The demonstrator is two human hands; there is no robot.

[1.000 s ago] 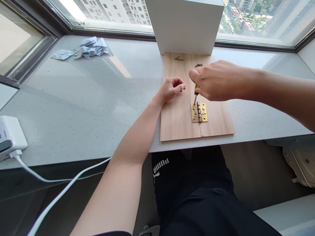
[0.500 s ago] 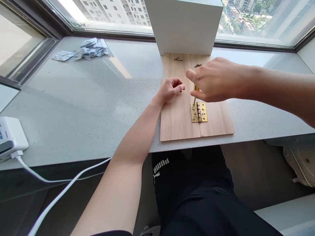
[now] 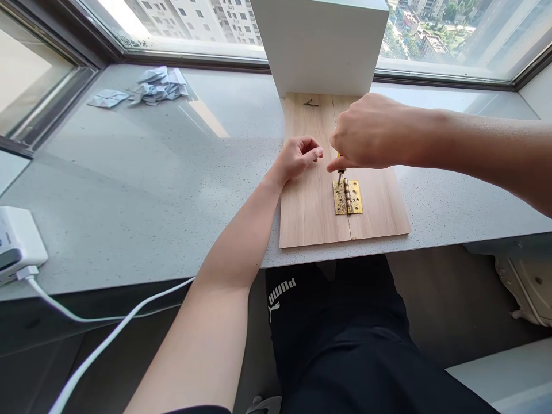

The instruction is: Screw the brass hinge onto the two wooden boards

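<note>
My right hand (image 3: 366, 133) is wrapped round the yellow handle of a screwdriver (image 3: 341, 172), most of which my fingers hide. The screwdriver's shaft points down at the top left of a brass hinge (image 3: 348, 197). This hinge lies opened flat across the seam between two light wooden boards (image 3: 310, 213). To the left, my left hand (image 3: 301, 156) rests on the left board with its fingers curled in; nothing shows in them. A few small screws (image 3: 311, 103) lie near the far end of the left board.
Behind the boards stands a white box (image 3: 325, 49) against the window. Folded paper pieces (image 3: 157, 86) lie at the back left of the speckled sill (image 3: 172, 172). A white power adapter (image 3: 21, 241) with a white cable (image 3: 103, 351) sits at the left edge.
My right hand has turned and closed more tightly round the screwdriver handle, shifting slightly and covering the screws on the right board. My left hand stays in place.
</note>
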